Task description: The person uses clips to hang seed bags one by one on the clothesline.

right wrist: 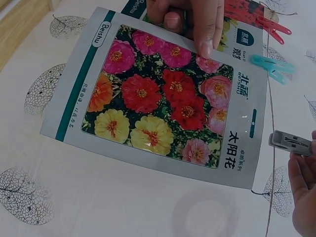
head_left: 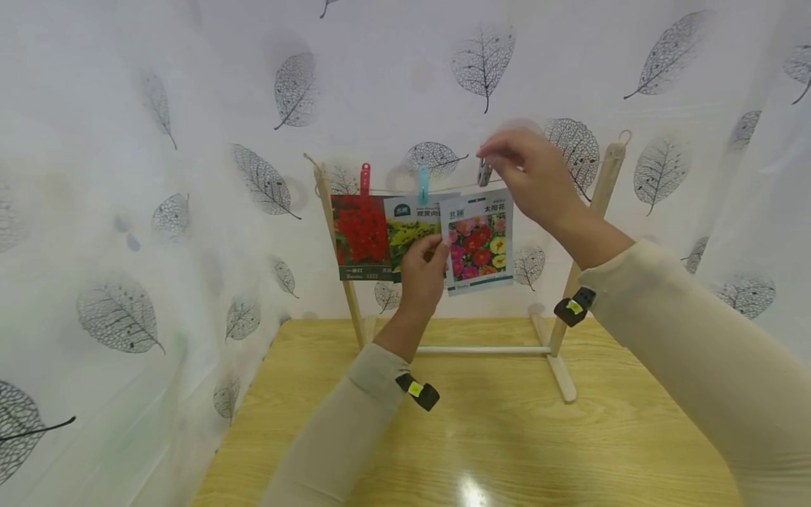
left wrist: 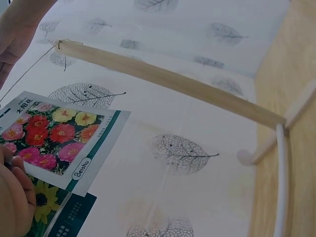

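Observation:
My left hand (head_left: 423,278) grips the left edge of a seed packet (head_left: 479,246) printed with pink, red and yellow flowers. The packet's top lies close to a thin string (right wrist: 273,192). Between thumb and fingers, my right hand (head_left: 538,176) pinches a grey clothespin (right wrist: 289,142) right at that string, above the packet's top right part. To the left hang a packet with red flowers (head_left: 360,229), under a red clothespin (head_left: 365,181), and a packet with yellow flowers (head_left: 399,232), under a light blue clothespin (head_left: 423,186). My left hand partly covers the yellow-flower packet.
The string spans two wooden posts, the left post (head_left: 352,310) and the right post (head_left: 608,179). A white bar (head_left: 488,349) joins them low over the wooden table (head_left: 507,436). Behind hangs a pale curtain (head_left: 393,42) with leaf prints.

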Available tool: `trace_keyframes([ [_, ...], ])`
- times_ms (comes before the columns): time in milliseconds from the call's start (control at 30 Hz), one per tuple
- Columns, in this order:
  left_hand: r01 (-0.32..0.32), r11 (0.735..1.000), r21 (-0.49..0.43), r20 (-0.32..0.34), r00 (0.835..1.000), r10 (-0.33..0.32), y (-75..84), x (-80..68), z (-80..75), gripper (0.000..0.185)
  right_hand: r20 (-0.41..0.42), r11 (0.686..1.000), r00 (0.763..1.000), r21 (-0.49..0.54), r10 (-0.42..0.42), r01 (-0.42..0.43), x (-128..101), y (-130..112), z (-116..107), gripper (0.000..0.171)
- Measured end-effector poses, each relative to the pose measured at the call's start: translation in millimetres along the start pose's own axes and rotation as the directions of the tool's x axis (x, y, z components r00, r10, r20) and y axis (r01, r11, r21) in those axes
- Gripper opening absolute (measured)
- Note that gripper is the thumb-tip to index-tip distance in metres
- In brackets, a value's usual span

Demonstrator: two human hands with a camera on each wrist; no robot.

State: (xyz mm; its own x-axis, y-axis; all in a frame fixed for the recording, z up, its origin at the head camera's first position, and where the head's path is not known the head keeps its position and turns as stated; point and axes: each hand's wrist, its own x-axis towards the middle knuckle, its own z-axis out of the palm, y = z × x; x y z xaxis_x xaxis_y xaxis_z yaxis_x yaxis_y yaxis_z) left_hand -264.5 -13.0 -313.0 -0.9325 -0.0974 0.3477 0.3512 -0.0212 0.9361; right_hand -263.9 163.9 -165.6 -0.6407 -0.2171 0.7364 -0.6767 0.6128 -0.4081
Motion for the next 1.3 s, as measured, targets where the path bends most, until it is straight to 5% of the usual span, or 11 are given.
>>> trace_keyframes([
  [1300,-0.037,0.999,0.002,0.023,0.999,0.037,1.0,1.9,0.2,0.03,0.146,0.995,0.984,-0.019,0.099,-0.097,-6.5,2.8,7.2,0.023],
])
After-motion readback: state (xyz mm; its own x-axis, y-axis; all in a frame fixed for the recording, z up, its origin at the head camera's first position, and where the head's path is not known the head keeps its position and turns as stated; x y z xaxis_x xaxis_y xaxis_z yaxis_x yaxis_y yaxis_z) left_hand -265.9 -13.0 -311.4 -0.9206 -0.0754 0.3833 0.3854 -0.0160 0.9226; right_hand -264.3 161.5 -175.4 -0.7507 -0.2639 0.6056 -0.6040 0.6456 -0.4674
